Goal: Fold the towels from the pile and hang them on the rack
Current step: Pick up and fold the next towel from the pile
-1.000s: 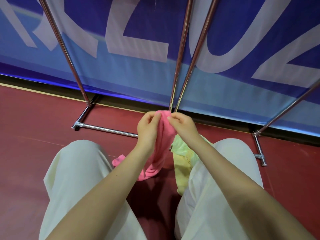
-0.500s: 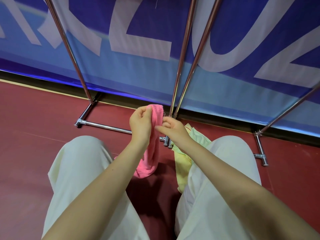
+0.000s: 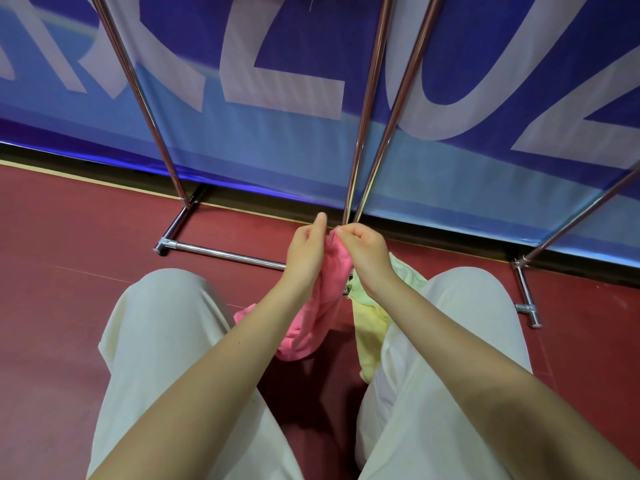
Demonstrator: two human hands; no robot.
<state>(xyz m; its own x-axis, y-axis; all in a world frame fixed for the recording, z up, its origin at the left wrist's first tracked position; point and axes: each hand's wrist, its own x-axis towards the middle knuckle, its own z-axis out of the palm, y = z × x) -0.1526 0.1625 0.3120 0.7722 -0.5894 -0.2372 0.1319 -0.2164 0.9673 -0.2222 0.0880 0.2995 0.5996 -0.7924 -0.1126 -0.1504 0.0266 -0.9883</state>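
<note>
Both hands work at the top edge of a soft pink terry towel (image 3: 327,296), held up between the knees of a person in cream trousers (image 3: 166,341), just in front of the feet of a chrome tube rack (image 3: 221,251) standing on the dark red floor (image 3: 62,271). The right hand (image 3: 363,249) pinches the towel's upper hem between thumb and fingertips. The left hand (image 3: 306,252) holds the cloth against its palm with the forefinger sticking up free, so its hold looks partial. The rest of the towel hangs bunched, its lower end close to the floor; whether it touches cannot be told.

The main risk, as I judge it, is that both hands hold nearly the same spot. If they draw apart without finding true corners, the towel will open crooked and fold unevenly. The left hand's loose hold could let its side slip and drop onto the floor.

A pale yellow-green towel (image 3: 369,327) lies beside the right knee, just behind the pink one. A trailing pink end could snag it, or the rack's bottom bar, when lifted.
</note>
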